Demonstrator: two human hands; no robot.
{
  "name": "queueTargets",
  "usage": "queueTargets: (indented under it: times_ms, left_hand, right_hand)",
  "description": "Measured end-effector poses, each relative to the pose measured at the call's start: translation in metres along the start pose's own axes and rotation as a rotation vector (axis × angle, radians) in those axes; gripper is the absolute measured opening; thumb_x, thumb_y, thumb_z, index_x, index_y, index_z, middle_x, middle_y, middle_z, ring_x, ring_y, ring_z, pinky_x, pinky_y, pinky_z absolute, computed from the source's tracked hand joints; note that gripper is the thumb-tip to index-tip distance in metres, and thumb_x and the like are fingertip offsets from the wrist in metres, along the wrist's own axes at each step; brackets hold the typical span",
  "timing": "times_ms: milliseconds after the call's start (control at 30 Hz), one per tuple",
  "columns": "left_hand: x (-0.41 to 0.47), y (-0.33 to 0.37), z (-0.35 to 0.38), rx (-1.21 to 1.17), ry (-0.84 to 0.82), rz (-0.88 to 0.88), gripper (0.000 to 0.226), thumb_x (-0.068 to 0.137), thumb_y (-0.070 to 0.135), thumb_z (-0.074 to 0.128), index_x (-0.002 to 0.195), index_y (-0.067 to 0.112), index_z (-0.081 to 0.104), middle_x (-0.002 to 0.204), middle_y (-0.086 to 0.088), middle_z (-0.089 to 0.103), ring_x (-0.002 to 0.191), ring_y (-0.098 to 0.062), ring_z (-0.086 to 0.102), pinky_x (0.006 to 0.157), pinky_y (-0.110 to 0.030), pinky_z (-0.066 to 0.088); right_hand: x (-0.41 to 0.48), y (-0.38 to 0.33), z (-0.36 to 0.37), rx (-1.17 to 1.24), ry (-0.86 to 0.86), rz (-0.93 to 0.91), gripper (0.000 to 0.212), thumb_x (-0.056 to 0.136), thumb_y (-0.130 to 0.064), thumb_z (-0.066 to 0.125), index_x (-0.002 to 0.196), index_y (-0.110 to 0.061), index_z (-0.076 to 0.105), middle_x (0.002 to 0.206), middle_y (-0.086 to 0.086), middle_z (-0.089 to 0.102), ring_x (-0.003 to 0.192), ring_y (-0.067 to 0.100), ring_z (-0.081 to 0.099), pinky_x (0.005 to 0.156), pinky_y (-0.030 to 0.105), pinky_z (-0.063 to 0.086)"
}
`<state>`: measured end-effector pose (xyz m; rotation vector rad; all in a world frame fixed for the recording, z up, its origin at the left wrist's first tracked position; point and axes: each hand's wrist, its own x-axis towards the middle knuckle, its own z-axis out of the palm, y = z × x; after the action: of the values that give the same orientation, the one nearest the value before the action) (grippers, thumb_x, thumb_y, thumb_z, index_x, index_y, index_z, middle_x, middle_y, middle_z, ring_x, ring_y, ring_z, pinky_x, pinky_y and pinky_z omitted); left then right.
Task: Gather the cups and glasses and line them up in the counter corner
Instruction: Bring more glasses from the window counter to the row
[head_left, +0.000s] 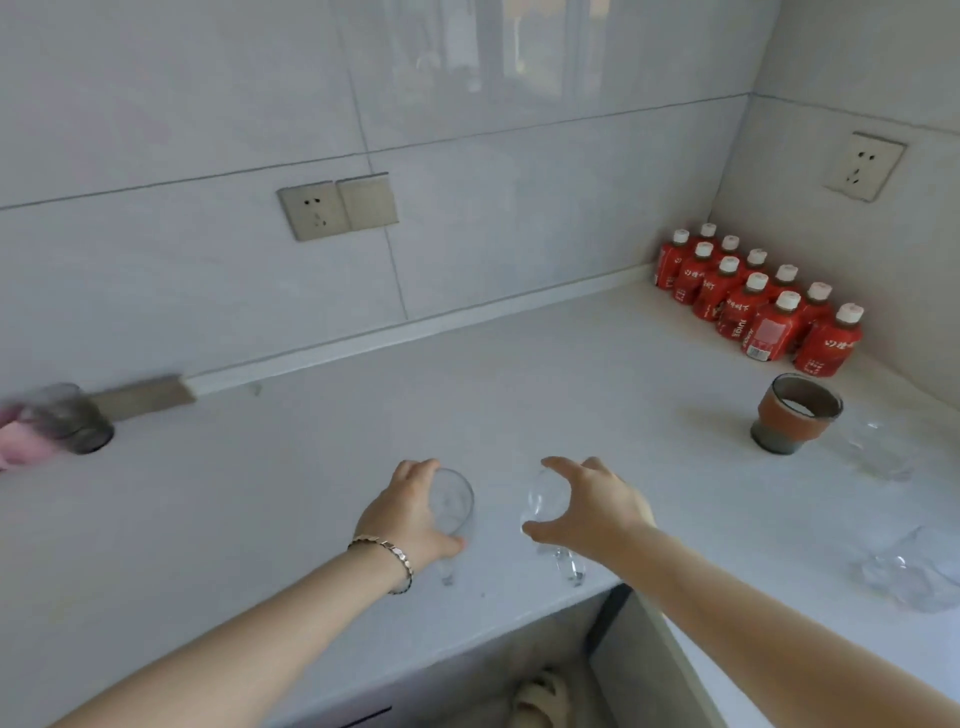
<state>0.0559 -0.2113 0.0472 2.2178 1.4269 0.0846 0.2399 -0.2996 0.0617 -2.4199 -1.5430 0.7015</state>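
Left hand (410, 512) gripping 1 clear glass (454, 501) (bracelet at the wrist), right hand (587, 512) gripping the other glass (540, 499), near the counter (519, 374) front edge; orange-sleeved cup (797, 413) farther right.

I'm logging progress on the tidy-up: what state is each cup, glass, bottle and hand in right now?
left hand: grips left clear glass, which is upright
right hand: grips right clear glass, which is upright
sleeved cup: upright, untouched
dark glass: standing, far left, blurred
red bottles: capped, upright, in corner
far-right glass: untouched, posture unclear
near-right glass: untouched, posture unclear
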Motion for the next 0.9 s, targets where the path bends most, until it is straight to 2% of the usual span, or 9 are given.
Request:
queueTargets:
  times_ms: [167,433,700,833,900]
  left_hand:
    - [-0.07,-0.095,-0.04,0.03,0.044,-0.199,0.086,0.066,0.033,0.076,0.139,0.022,0.032,0.139,0.005,0.034,0.116,-0.018,0.055,0.09,-0.026,0.047]
    - [-0.145,-0.249,-0.108,-0.043,0.146,-0.479,0.088,0.064,0.031,0.076,0.139,0.023,0.029,0.141,0.005,0.033,0.114,-0.021,0.055,0.091,-0.033,0.05]
    - [-0.176,-0.421,-0.179,-0.046,0.171,-0.542,0.084,0.066,0.031,0.075,0.137,0.021,0.03,0.139,0.002,0.034,0.112,-0.021,0.055,0.088,-0.031,0.05]
    - [-0.166,-0.49,-0.214,-0.045,0.177,-0.576,0.078,0.065,0.03,0.075,0.131,0.018,0.036,0.13,-0.002,0.039,0.091,-0.024,0.057,0.073,-0.028,0.047]
    - [-0.153,-0.518,-0.229,-0.028,0.182,-0.583,0.077,0.065,0.03,0.075,0.13,0.018,0.035,0.125,-0.004,0.041,0.087,-0.025,0.057,0.07,-0.028,0.047]
  right_hand:
    - [-0.016,-0.098,0.047,-0.065,-0.121,-0.21,0.079,0.074,-0.054,0.065,0.142,-0.037,0.029,0.133,0.001,0.044,0.117,0.025,0.053,0.091,0.032,0.05]
    - [-0.033,-0.252,0.12,-0.189,-0.24,-0.436,0.079,0.072,-0.051,0.065,0.141,-0.036,0.03,0.128,0.0,0.046,0.114,0.024,0.055,0.089,0.029,0.046]
    - [-0.012,-0.407,0.19,-0.198,-0.227,-0.421,0.077,0.07,-0.054,0.065,0.137,-0.033,0.033,0.125,-0.003,0.049,0.108,0.02,0.058,0.081,0.025,0.043]
    - [0.009,-0.469,0.218,-0.156,-0.206,-0.377,0.078,0.069,-0.056,0.068,0.136,-0.032,0.035,0.126,-0.002,0.051,0.109,0.021,0.059,0.084,0.027,0.044]
    - [0.021,-0.495,0.229,-0.158,-0.2,-0.366,0.078,0.069,-0.055,0.069,0.136,-0.031,0.035,0.127,-0.001,0.051,0.11,0.022,0.059,0.087,0.028,0.044]
